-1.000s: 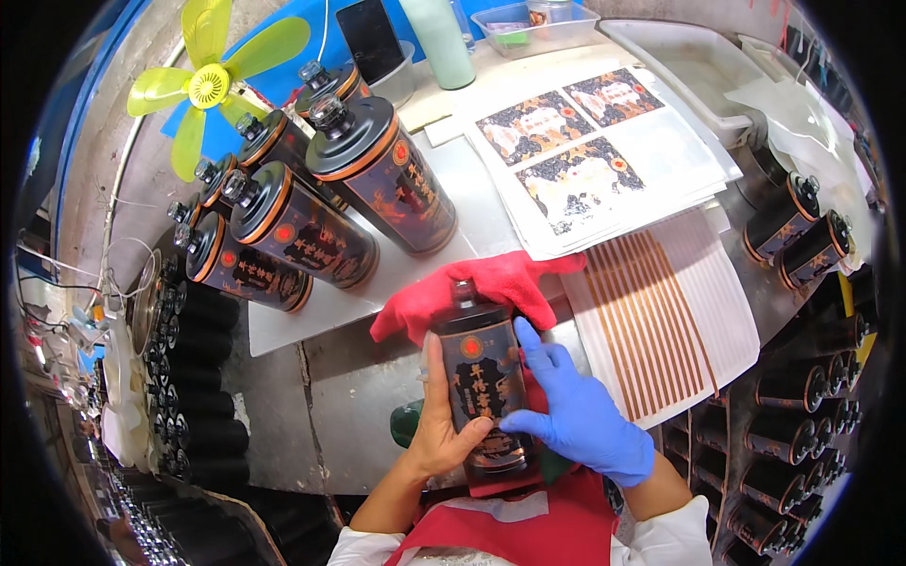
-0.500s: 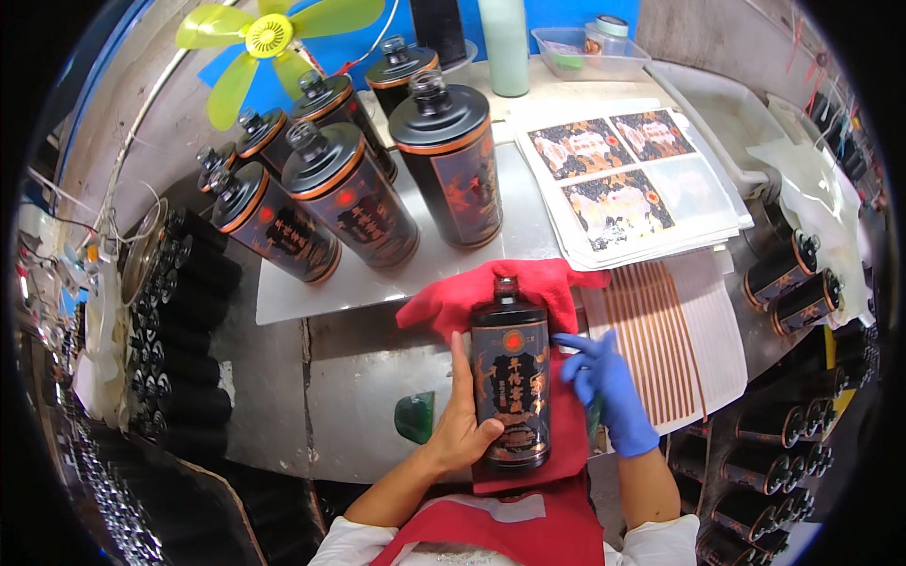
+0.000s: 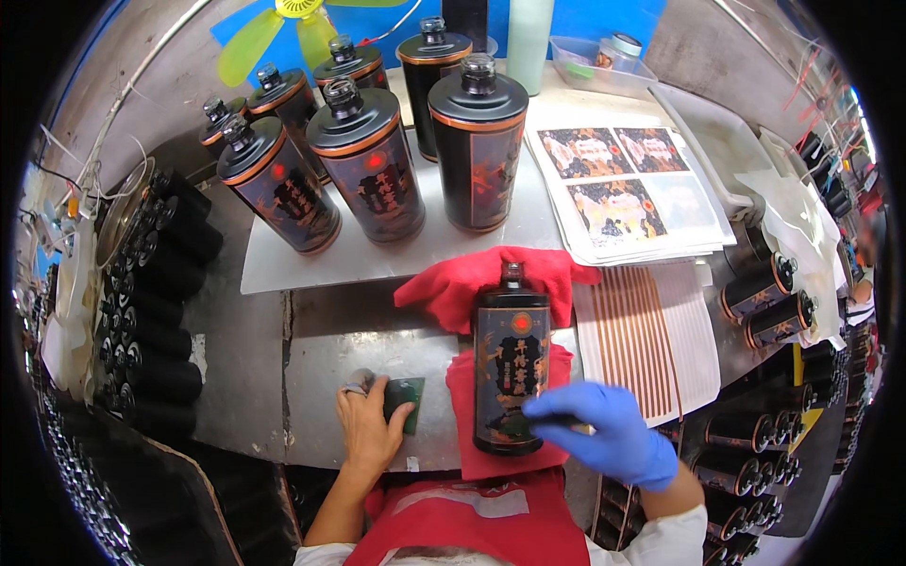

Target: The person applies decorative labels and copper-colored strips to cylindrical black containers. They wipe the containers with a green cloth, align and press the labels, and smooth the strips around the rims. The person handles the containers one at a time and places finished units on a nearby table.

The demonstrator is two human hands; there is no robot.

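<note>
A black bottle (image 3: 510, 354) with a decorated orange-and-grey front lies face up on red cloths (image 3: 460, 401), its neck pointing away from me. Over its lower right part is my right hand (image 3: 609, 429) in a blue glove, fingers closed on a dark green scraper piece (image 3: 514, 427) against the bottle's front. Most of that piece is hidden by the fingers. On the metal table to the left, my bare left hand (image 3: 366, 424) pinches a flat green scraper (image 3: 408, 396) between thumb and fingers.
Several decorated bottles (image 3: 373, 174) stand on a white board (image 3: 274, 269) beyond. Printed transfer sheets (image 3: 613, 189) lie in a stack at right, above a brown-striped sheet (image 3: 628, 340). Dark bottles (image 3: 156, 330) are piled at left. A yellow-green fan (image 3: 300, 8) stands at the back.
My left hand has let go of the bottle and moved left onto the green scraper. My right hand has come across onto the bottle's lower front. The view has shifted slightly.
</note>
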